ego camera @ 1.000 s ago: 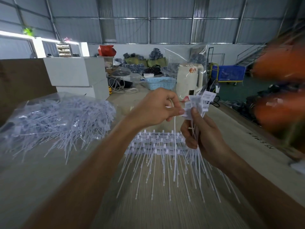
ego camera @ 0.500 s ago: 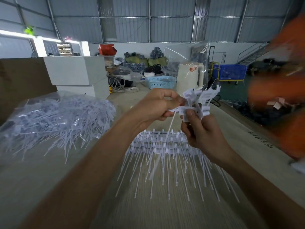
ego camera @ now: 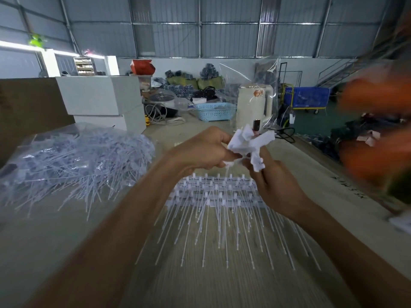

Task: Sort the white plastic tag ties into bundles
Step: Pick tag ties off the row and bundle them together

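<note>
since the earlier frame the bunch of tag heads sits more fanned and twisted between the two hands, and the thin tails that hung straight under the right hand are mostly out of sight now.

the left hand has its fingers curled and pinches the near side of the bunch. the right hand grips the bunch from below, the thumb pressing on the white heads. both hands are together, touching at the bunch, above the table.

i judge the step is gathering and squaring one bundle of ties. the next move probably needs the heads brought level and the tails combed in one direction, before the bundle goes down.

just under the hands lie rows of tag ties still joined in strips, with tails pointing toward the person. to the left of the left hand, well apart, is a loose heap of ties, partly on clear plastic. beyond the hands stand a white kettle, a blue basket and white boxes. a blurred orange shape is at the far right; i cannot tell what it is. nothing stands in the way, but the strips below could catch hanging tails.
</note>
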Demonstrator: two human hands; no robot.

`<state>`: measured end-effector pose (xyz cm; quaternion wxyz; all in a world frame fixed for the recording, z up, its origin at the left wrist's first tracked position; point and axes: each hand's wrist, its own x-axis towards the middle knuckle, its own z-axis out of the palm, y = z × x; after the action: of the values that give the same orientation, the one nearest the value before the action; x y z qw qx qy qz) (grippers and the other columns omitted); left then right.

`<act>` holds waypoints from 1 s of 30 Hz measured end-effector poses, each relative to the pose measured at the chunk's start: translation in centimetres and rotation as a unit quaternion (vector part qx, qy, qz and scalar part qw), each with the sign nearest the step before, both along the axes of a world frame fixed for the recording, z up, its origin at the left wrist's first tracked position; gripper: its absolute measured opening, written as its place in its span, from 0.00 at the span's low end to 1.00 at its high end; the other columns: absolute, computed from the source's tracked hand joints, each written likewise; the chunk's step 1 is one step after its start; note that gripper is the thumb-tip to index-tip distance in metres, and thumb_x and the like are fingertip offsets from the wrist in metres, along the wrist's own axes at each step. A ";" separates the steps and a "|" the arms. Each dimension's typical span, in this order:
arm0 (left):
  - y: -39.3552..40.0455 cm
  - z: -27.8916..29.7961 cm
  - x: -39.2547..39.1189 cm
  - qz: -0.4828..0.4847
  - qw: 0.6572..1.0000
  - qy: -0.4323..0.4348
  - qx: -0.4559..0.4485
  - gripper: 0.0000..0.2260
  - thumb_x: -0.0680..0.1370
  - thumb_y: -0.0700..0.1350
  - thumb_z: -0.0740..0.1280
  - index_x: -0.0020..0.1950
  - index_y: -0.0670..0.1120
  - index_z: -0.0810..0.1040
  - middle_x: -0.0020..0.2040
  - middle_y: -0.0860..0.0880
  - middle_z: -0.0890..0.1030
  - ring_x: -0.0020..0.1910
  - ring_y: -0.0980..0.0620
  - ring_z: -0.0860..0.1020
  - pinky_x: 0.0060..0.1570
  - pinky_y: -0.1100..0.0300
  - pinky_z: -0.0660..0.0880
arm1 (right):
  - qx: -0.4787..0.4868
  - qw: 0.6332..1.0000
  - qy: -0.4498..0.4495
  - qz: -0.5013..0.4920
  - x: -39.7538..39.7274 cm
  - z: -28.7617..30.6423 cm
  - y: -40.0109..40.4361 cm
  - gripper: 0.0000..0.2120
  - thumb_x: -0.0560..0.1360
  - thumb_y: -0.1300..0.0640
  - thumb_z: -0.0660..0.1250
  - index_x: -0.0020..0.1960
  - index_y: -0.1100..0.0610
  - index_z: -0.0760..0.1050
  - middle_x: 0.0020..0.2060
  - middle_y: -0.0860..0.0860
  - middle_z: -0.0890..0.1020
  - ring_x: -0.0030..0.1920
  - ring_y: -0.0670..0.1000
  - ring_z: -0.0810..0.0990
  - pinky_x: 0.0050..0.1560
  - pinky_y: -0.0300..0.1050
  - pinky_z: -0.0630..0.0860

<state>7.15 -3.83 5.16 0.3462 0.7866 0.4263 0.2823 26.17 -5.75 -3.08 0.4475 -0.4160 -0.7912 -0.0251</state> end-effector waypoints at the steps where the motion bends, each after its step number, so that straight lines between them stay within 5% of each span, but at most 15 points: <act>1: -0.2 0.3 -0.3 -0.001 0.999 0.041 0.023 0.04 0.79 0.41 0.70 0.49 0.47 0.85 0.35 0.59 0.81 0.27 0.63 0.76 0.27 0.68 0.68 | 0.000 1.000 -0.003 -0.014 0.3 0.0 0.2 0.20 0.83 0.50 0.55 0.63 0.66 0.71 0.30 0.46 0.74 0.28 0.55 0.76 0.31 0.49 0.70; 4: -0.6 1.0 -1.5 -0.028 0.997 0.074 0.006 0.05 0.81 0.43 0.68 0.51 0.44 0.83 0.32 0.61 0.80 0.26 0.64 0.76 0.33 0.62 0.69 | -0.069 0.982 0.177 -0.009 0.9 0.7 0.7 0.11 0.85 0.55 0.54 0.50 0.60 0.71 0.26 0.39 0.73 0.25 0.41 0.69 0.26 0.37 0.68; 7: -0.4 1.4 -2.1 -0.003 0.999 -0.030 0.038 0.06 0.82 0.42 0.65 0.52 0.42 0.81 0.30 0.59 0.80 0.26 0.65 0.74 0.27 0.69 0.67 | -0.165 0.920 0.348 0.072 0.6 1.3 0.6 0.15 0.85 0.52 0.54 0.47 0.61 0.69 0.24 0.44 0.67 0.23 0.43 0.62 0.24 0.36 0.61; 14: -0.8 0.6 -0.2 -0.048 0.985 0.056 0.156 0.08 0.80 0.36 0.67 0.53 0.48 0.78 0.39 0.51 0.83 0.33 0.61 0.79 0.31 0.72 0.72 | -0.266 0.864 0.384 0.189 -2.9 0.5 -0.6 0.22 0.85 0.49 0.55 0.49 0.67 0.76 0.32 0.59 0.80 0.31 0.55 0.81 0.32 0.47 0.80; 20: 0.0 0.1 0.9 0.010 0.971 -0.031 0.238 0.11 0.75 0.37 0.74 0.54 0.49 0.80 0.39 0.52 0.78 0.32 0.60 0.78 0.33 0.59 0.78 | -0.256 0.850 0.422 0.186 -3.1 0.5 -0.4 0.21 0.81 0.43 0.60 0.34 0.53 0.72 0.28 0.53 0.70 0.24 0.49 0.63 0.25 0.40 0.64; 24: 0.0 0.2 1.2 -0.015 0.963 -0.164 0.213 0.11 0.76 0.39 0.74 0.56 0.43 0.77 0.39 0.44 0.81 0.32 0.51 0.82 0.34 0.58 0.80 | -0.247 0.857 0.395 0.221 -3.1 0.8 -0.9 0.18 0.81 0.53 0.64 0.33 0.51 0.68 0.26 0.47 0.62 0.25 0.48 0.57 0.26 0.39 0.61; 27: 0.0 0.1 1.4 0.017 0.953 -0.203 0.223 0.08 0.79 0.43 0.71 0.57 0.44 0.76 0.44 0.42 0.81 0.33 0.52 0.82 0.32 0.59 0.79 | -0.257 0.828 0.444 0.226 -3.1 1.0 -1.1 0.11 0.83 0.57 0.61 0.45 0.62 0.72 0.27 0.48 0.60 0.26 0.48 0.55 0.25 0.39 0.59; 30: -0.2 -0.1 1.5 0.070 0.953 -0.196 0.220 0.05 0.82 0.50 0.65 0.54 0.50 0.74 0.43 0.47 0.81 0.33 0.56 0.80 0.31 0.60 0.76 | -0.269 0.782 0.503 0.253 -2.8 1.5 -1.0 0.08 0.85 0.57 0.57 0.55 0.60 0.72 0.28 0.48 0.61 0.26 0.46 0.56 0.24 0.38 0.59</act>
<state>8.69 -4.01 5.06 0.2206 0.7407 0.3308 0.5416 23.36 -6.76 -1.54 0.6420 -0.2580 -0.5057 0.5152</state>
